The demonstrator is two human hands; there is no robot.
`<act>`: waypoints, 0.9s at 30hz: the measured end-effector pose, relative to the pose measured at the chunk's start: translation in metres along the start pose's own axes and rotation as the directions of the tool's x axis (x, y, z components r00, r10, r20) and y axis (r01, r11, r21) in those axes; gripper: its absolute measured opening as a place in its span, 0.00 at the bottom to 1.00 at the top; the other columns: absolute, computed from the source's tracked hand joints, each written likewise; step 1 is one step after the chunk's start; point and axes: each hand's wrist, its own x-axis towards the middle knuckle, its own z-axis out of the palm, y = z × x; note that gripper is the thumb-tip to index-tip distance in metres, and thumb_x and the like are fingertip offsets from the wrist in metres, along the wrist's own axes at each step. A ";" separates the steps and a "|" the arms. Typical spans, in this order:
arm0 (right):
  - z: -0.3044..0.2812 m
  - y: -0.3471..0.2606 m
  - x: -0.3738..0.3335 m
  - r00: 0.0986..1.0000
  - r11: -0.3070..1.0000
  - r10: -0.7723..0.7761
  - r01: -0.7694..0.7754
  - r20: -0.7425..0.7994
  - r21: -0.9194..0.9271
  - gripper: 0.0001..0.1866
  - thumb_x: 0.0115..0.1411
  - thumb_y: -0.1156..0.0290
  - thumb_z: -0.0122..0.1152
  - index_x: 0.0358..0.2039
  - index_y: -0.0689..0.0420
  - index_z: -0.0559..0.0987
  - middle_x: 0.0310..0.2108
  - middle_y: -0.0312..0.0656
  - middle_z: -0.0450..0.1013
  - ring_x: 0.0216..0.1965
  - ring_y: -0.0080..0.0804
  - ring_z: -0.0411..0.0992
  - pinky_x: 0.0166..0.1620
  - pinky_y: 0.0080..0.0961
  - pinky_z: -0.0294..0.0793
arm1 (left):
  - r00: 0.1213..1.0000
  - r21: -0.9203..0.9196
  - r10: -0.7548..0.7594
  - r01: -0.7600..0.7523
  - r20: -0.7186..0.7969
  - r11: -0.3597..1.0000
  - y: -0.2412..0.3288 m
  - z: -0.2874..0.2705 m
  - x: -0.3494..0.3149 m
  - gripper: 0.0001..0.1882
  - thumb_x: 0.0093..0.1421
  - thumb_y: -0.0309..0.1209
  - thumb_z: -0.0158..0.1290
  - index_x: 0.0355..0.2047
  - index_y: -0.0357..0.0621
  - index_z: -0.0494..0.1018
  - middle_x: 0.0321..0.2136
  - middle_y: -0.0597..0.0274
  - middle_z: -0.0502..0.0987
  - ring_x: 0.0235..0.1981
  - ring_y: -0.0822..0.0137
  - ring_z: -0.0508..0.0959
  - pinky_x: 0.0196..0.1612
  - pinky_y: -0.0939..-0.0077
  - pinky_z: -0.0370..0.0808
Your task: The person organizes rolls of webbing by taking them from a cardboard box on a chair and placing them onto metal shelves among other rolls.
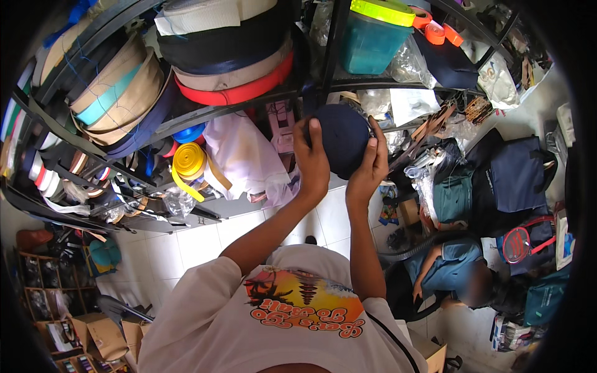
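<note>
A round, dark navy thing (341,138) with a smooth, fabric-like face is held up in front of the shelves; its exact kind is not clear. My left hand (313,156) grips its left edge, thumb pointing up along the near side. On the opposite edge my right hand (369,163) curls its fingers round the rim, with the thumb on the near face. The far side of the round thing is hidden. Left of my hands, a yellow strap roll (189,160) sits on a lower shelf beside a white cloth (242,155).
Black metal shelving (205,107) carries stacked webbing rolls (233,81) and a teal plastic tub (375,42). A seated person in a blue shirt (457,264) is at the right, near hanging bags (516,171). Cardboard boxes (102,336) stand at lower left on the tiled floor (202,242).
</note>
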 end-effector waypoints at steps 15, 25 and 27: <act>0.020 -0.030 0.059 0.956 0.997 0.053 -0.036 0.287 -0.064 0.22 0.66 0.61 0.52 0.54 0.63 0.71 0.46 0.47 0.73 0.48 0.33 0.70 0.55 0.27 0.65 | 0.969 -0.160 -0.009 0.050 0.245 0.986 0.045 -0.009 0.049 0.23 0.62 0.43 0.53 0.41 0.31 0.74 0.33 0.55 0.78 0.35 0.69 0.76 0.43 0.75 0.71; -0.013 -0.003 0.054 0.961 0.915 0.274 -0.274 0.043 0.295 0.23 0.61 0.65 0.60 0.55 0.63 0.72 0.49 0.48 0.72 0.44 0.32 0.74 0.43 0.25 0.78 | 0.901 -0.103 -0.092 0.149 0.424 0.983 0.038 -0.008 0.041 0.29 0.64 0.46 0.49 0.52 0.29 0.65 0.44 0.52 0.73 0.41 0.64 0.76 0.46 0.71 0.73; -0.020 -0.012 0.065 0.930 0.888 0.358 -0.367 0.085 0.279 0.23 0.61 0.65 0.60 0.54 0.63 0.73 0.47 0.47 0.73 0.39 0.30 0.76 0.32 0.24 0.81 | 0.790 -0.177 -0.157 0.318 0.593 0.932 0.044 -0.013 0.046 0.30 0.65 0.46 0.48 0.53 0.28 0.63 0.48 0.50 0.71 0.47 0.62 0.76 0.49 0.65 0.76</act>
